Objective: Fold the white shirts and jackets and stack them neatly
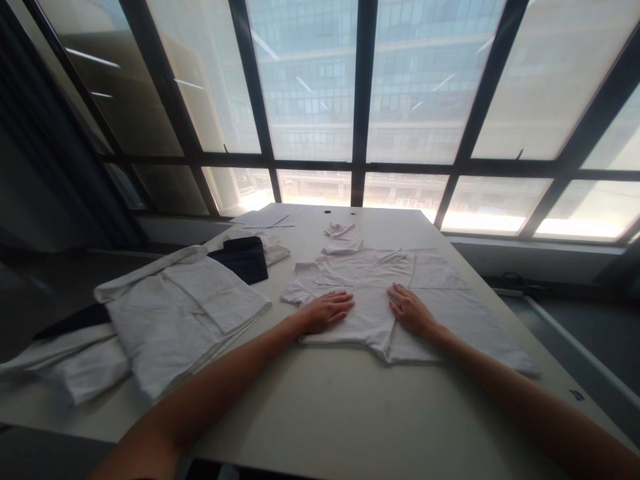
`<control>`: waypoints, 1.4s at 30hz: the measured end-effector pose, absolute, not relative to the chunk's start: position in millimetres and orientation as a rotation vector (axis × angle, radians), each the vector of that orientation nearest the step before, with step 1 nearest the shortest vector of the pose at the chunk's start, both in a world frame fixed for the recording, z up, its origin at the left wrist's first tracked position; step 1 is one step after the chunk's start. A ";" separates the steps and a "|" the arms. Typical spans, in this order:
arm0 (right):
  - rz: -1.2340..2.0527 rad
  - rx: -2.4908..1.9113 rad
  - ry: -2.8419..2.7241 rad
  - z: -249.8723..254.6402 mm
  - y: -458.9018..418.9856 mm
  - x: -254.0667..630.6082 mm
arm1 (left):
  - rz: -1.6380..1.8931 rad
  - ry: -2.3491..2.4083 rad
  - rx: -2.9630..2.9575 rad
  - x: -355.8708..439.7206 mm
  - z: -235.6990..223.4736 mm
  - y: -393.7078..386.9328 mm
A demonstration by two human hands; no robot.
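Observation:
A white garment (370, 273) is spread out on the table in front of me, with creases across it and a seam line on its right half. Flat on its left part rests my left hand (327, 311), fingers stretched out to the right. My right hand (413, 312) lies palm down near the middle of the cloth, fingers spread and pointing up and left. Neither hand grips the fabric. Just beyond the garment's far edge is a small crumpled white cloth piece (345, 238).
Folded white clothes (185, 307) lie on the table's left side, beside a dark navy cloth (245, 259). Paper sheets (263, 219) sit at the far left corner. The white table (325, 413) reaches toward a large framed window (310, 87). A dark object (210, 470) shows at the near edge.

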State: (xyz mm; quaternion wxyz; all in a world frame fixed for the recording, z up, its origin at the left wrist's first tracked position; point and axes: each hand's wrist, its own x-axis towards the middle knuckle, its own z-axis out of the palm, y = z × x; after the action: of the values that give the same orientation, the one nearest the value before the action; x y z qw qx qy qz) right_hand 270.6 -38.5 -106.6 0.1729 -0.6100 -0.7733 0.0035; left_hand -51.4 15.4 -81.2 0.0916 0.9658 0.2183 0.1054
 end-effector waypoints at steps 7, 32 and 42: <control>0.013 -1.989 -2.061 -107.6 -55.7 274.0 | 0.248 0.807 2.828 -39.4 -83.4 4.9; -0.150 -2.256 -1.971 -135.2 -126.9 398.7 | 0.186 0.764 2.875 -16.4 -94.5 -16.1; -0.327 -2.400 -1.697 -155.0 -145.8 477.2 | 0.231 0.761 2.876 -16.3 -96.2 -15.2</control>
State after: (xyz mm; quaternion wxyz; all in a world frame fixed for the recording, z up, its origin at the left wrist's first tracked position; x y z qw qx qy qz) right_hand 477.2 -145.8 -155.0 0.0917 -0.8081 -0.5714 -0.1099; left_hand -16.3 -15.2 -96.2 0.0786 0.9609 0.2541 0.0772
